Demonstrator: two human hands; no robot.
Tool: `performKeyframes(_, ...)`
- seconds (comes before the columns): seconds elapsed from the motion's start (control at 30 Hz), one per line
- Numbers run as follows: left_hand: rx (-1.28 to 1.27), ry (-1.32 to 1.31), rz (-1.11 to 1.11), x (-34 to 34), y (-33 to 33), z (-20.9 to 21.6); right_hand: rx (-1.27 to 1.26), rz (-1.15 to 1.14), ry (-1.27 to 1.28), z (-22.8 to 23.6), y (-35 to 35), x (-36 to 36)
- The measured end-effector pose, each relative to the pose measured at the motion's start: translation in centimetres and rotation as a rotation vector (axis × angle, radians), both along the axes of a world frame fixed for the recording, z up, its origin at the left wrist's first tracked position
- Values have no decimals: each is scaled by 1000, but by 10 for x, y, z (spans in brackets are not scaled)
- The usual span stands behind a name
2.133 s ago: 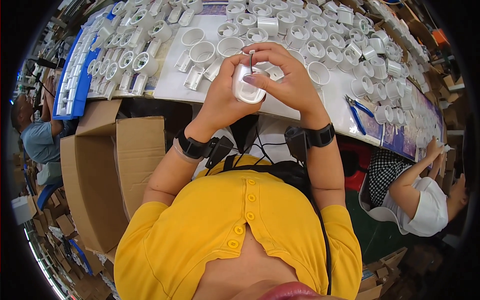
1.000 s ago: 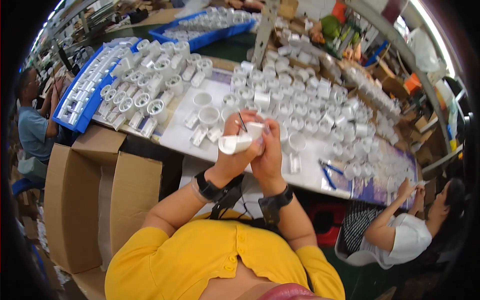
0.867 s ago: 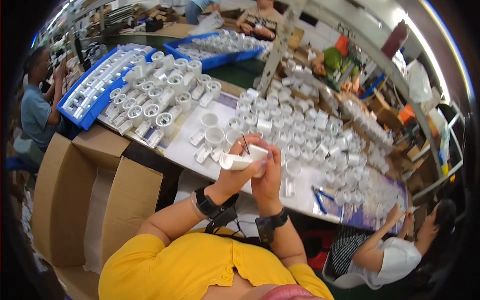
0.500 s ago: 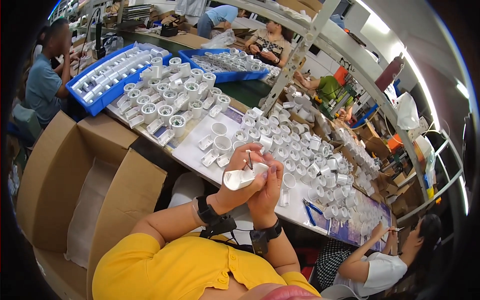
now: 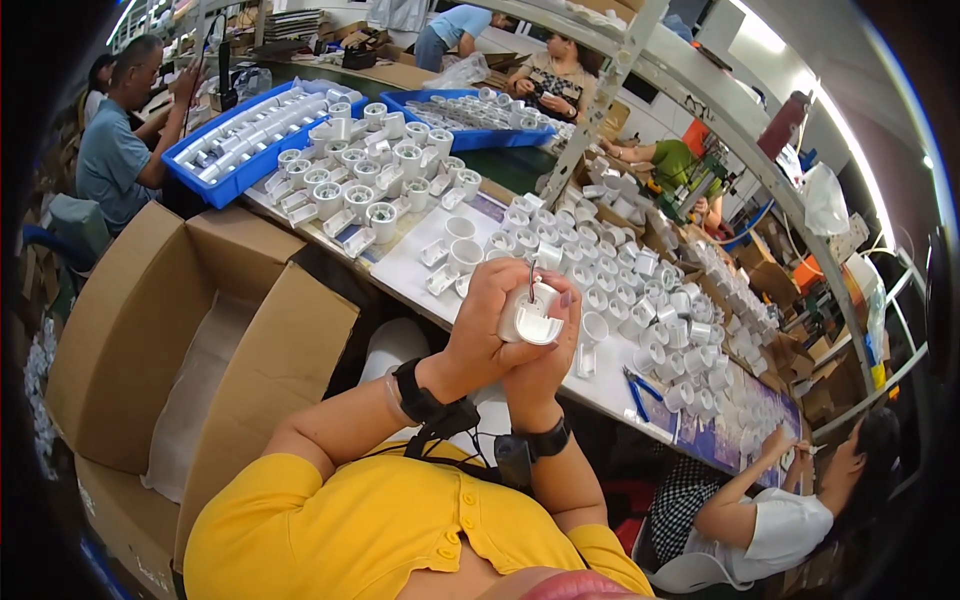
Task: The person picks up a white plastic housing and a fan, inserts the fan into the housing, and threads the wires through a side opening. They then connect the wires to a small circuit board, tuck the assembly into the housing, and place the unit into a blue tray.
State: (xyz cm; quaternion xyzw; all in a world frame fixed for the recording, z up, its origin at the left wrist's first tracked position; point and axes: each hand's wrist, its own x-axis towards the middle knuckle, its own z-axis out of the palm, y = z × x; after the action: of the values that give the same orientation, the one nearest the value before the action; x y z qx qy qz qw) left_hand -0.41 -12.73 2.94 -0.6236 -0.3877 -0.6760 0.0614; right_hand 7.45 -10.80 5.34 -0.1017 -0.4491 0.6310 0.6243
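Observation:
In front of my chest, both hands hold a white plastic housing (image 5: 538, 324) with a rounded body and a cut-away open side. A thin dark wire (image 5: 532, 285) stands up out of its top. My left hand (image 5: 480, 318) wraps the left side of it, fingers curled behind and thumb below. My right hand (image 5: 543, 378) closes round it from the right and underneath, its fingertips partly hidden. Just beyond my hands, white cup-shaped parts (image 5: 465, 254) and small white rectangular pieces (image 5: 441, 281) lie on the table.
Many white cups (image 5: 640, 318) crowd the table to the right, near blue-handled pliers (image 5: 638, 390). Assembled units (image 5: 381, 218) stand at the left before two blue trays (image 5: 225, 185) (image 5: 510, 138). An open cardboard box (image 5: 270, 375) is at my left. Co-workers sit around; a metal post (image 5: 600, 110) rises behind.
The housing has turned in my hands from lying tilted toward the left to more upright, its cut-away side now toward me. My left fingers have wrapped round it. The whole view has shifted slightly.

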Motion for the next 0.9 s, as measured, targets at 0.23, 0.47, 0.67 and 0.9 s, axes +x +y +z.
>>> performKeyframes(0.23, -33, 47, 27, 15, 11, 6, -134, 289, 159, -15, 37, 18)
performKeyframes(0.47, -235, -899, -803, 19, 31, -2, -131, 206, 112, -16, 58, 6)
performKeyframes(0.67, -160, -840, -727, 12, 28, -9, 175, 138, -159, -38, 72, 17)
performKeyframes(0.9, -103, -624, -606, 13, 24, -16, 450, 210, -217, -40, 61, 24)
